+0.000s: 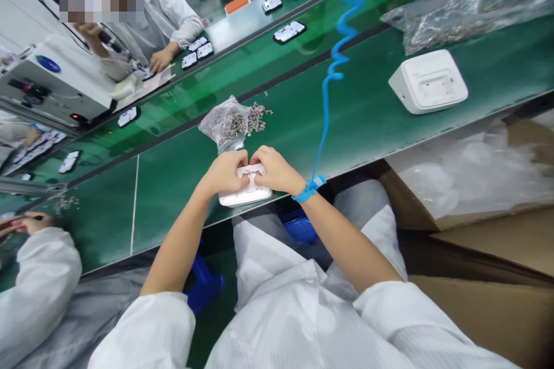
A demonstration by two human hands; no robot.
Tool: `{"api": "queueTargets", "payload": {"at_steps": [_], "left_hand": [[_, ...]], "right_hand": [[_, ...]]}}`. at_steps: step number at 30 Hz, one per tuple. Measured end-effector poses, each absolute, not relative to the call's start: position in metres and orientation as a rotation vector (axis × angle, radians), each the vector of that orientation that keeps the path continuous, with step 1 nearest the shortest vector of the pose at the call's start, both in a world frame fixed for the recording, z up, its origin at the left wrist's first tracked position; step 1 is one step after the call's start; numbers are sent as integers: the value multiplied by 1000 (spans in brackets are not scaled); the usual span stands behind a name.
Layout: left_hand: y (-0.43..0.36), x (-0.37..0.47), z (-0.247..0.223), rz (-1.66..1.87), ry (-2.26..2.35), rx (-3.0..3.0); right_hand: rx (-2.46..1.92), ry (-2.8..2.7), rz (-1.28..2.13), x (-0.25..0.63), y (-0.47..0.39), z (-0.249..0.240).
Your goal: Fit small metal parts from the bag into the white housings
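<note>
A white plastic housing (246, 198) lies at the front edge of the green table, below both hands. My left hand (227, 173) and my right hand (276, 170) pinch a small white part (251, 171) from its two sides, over the housing. The fingertips partly hide that part. A blue coiled cord (325, 104) runs to the blue band (309, 189) on my right wrist. Just beyond my hands, a clear bag (225, 122) lies open with small metal screws (258, 117) spilling out to its right.
Another white housing (433, 82) and a long plastic bag (471, 8) lie at the right. Beyond runs a belt with black-and-white parts (289, 31). Co-workers sit across and at left. A cardboard box (497, 248) stands at lower right.
</note>
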State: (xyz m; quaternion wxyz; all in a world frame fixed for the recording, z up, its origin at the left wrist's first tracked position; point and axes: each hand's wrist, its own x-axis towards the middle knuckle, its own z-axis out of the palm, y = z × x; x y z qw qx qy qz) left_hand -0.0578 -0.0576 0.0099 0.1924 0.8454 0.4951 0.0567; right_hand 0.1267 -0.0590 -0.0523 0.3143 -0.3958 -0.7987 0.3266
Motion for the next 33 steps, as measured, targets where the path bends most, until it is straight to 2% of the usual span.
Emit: {"api": "queueTargets", "payload": {"at_steps": [10, 23, 27, 33], "left_hand": [[-56, -53, 10, 154, 1338, 2379], [-61, -51, 6, -20, 1497, 2609], [-71, -88, 13, -131, 1599, 2627], [-81, -208, 31, -237, 1975, 2339]], "right_hand": [[-794, -1992, 952, 131, -59, -67], [-790, -1972, 930, 135, -58, -66], [-988, -1894, 629, 191, -45, -65], [-1908, -1592, -107, 341, -4, -73]]}}
